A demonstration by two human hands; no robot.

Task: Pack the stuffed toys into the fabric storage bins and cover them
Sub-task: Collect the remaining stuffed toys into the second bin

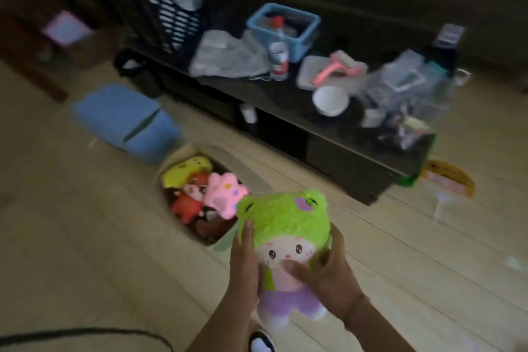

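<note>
Item 1: green-hooded stuffed doll [281, 226], which I hold above the floor with 2 hands, left hand [243, 263] wrapped along its side, right hand [328, 274] curled round its front and far side. Item 2: open fabric bin [221, 240] on the floor just beyond, containing yellow [187, 170], red [190, 198] and pink [224, 194] plush toys. Item 3: blue covered bin [125, 120] behind it, beside the black low table [328, 134].

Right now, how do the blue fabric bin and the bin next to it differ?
The blue bin has its flaps folded shut over the top; the beige bin stands open. Nothing inside the blue bin shows, while the beige bin shows a yellow toy, a red toy and a pink toy. The blue bin lies farther from the hands. Both sit on the wooden floor.
</note>
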